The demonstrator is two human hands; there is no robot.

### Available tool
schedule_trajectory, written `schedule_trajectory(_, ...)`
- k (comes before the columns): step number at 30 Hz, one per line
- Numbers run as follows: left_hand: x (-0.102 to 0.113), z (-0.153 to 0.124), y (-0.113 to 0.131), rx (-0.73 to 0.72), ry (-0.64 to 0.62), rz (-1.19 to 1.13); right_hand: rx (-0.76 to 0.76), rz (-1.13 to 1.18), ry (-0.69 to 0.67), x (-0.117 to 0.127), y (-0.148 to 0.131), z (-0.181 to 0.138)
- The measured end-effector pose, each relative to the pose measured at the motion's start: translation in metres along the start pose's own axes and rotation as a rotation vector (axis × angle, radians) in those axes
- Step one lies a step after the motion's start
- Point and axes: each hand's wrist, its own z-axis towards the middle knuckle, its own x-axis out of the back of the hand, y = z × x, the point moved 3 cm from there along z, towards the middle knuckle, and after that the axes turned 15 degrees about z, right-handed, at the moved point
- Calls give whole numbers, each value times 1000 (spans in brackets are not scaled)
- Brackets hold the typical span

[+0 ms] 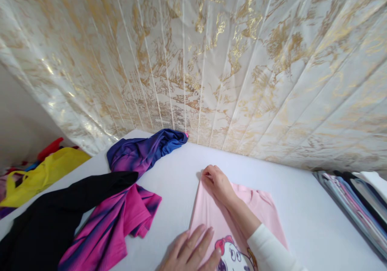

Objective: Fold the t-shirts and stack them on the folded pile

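Pink garment [269, 218] with cartoon print [234, 259], on white tabletop [314, 222] short of the back edge, right hand [216, 182] pinching its far corner, left hand [190, 251] flat with fingers spread, white mark [149, 137] on blue-purple garment [145, 152] illegible

A white flat surface [169, 190] is covered by several garments. A pale pink shirt [222, 222] is spread out on it. To the left of the shirt, a black garment [60, 210] and a magenta-and-navy garment [121, 220] are heaped together. Farther back and left of the shirt, a crumpled blue-purple garment [142, 152] is placed. Folded clothes [356, 202] are lined up well to the shirt's right.
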Motion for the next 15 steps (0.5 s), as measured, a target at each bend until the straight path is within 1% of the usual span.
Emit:
schedule_trajectory(1, 2, -3, -2, -14, -13, -15, 8, -15, -3, -1, 1, 0)
schedule_trajectory(2, 5, -8, -3, 10, -37, -39, 14, -32, -5, -1, 2, 0)
schedule_trajectory(3, 7, -13, -5, 73, -71, -69, 19, -49, -8, -2, 3, 1)
schedule_trajectory(7, 22, -41, -16, 478, -218, -241, 41, -125, -22, -1, -3, 2)
schedule_trajectory(9, 30, -48, -19, 620, -233, -329, 38, -173, -4, 0, -14, -2)
schedule_trajectory(12, 35, -46, -17, 705, -228, -391, 33, -228, 30, -2, -35, -28)
schedule_trajectory(15, 33, -36, -14, 742, -232, -398, 102, -281, -10, -16, -54, -75)
